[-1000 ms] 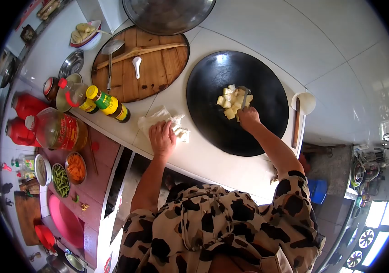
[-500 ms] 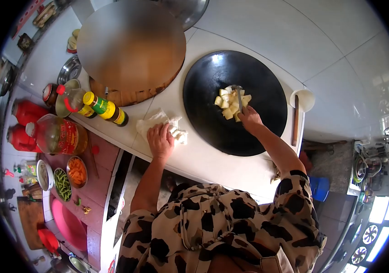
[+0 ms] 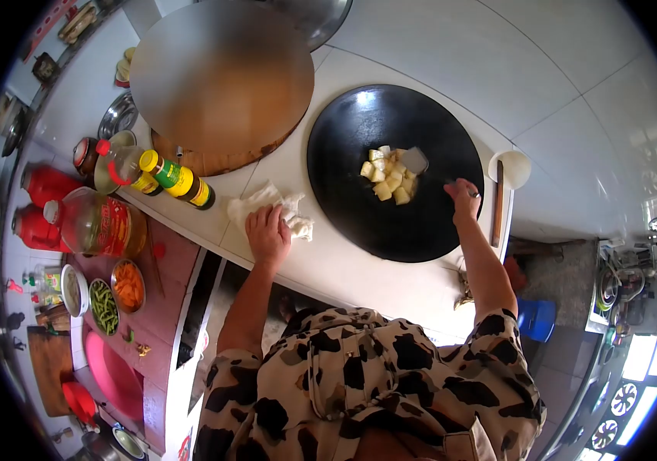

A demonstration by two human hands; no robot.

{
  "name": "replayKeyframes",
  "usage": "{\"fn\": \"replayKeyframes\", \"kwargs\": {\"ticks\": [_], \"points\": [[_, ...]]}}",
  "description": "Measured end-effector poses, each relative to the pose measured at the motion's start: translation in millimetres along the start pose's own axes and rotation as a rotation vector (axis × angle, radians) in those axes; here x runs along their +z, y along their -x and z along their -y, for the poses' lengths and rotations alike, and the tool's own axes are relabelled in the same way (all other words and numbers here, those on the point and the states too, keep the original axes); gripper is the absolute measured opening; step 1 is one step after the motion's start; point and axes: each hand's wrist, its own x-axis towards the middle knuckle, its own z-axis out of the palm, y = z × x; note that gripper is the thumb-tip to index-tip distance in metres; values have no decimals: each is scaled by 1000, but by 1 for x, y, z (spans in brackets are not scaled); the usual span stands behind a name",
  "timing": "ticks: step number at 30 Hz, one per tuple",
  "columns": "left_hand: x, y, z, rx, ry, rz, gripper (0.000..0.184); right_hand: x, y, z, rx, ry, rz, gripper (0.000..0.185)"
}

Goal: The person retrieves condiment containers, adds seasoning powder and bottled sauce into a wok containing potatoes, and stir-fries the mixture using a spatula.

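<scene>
On the counter (image 3: 390, 278) sits the dark wok (image 3: 374, 223), with a round wooden board (image 3: 209, 164), mostly hidden by blur, to its upper left and an oil jug (image 3: 109, 223) far to its left. A crumpled cloth (image 3: 297, 224) takes up the space between the wok and a yellow-capped bottle (image 3: 178, 180), and a white scoop (image 3: 510, 169) lies just right of the wok. The left hand (image 3: 268, 233) rests on the cloth, fingers bent, whether gripping I cannot tell, while the right hand's (image 3: 464, 198) fingers close round a spatula (image 3: 414, 160) over the wok's right side, its blade beside pale chunks (image 3: 387, 178) near the wok's middle.
</scene>
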Motion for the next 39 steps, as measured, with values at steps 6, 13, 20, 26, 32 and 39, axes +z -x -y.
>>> {"fn": "replayKeyframes", "kwargs": {"ticks": [6, 13, 20, 26, 32, 39], "points": [[5, 0, -1, -5, 46, 44, 38, -31, 13, -11, 108, -86, -15, 26], [-1, 5, 1, -42, 6, -111, 39, -106, 73, 22, -521, 765, 605, 10], [1, 10, 0, -26, 16, -134, 31, -145, 166, -43, -1194, 1216, 828, 12], [15, 8, 6, -5, 58, -236, 14, -209, 178, -156, -1580, 1573, 602, 49], [16, 9, 15, -37, 173, -143, 13, -186, 173, -151, -1451, 1564, 553, 51], [-55, 0, 30, 134, 444, -26, 15, -109, 167, -142, -1492, 1520, 482, 53]]}}
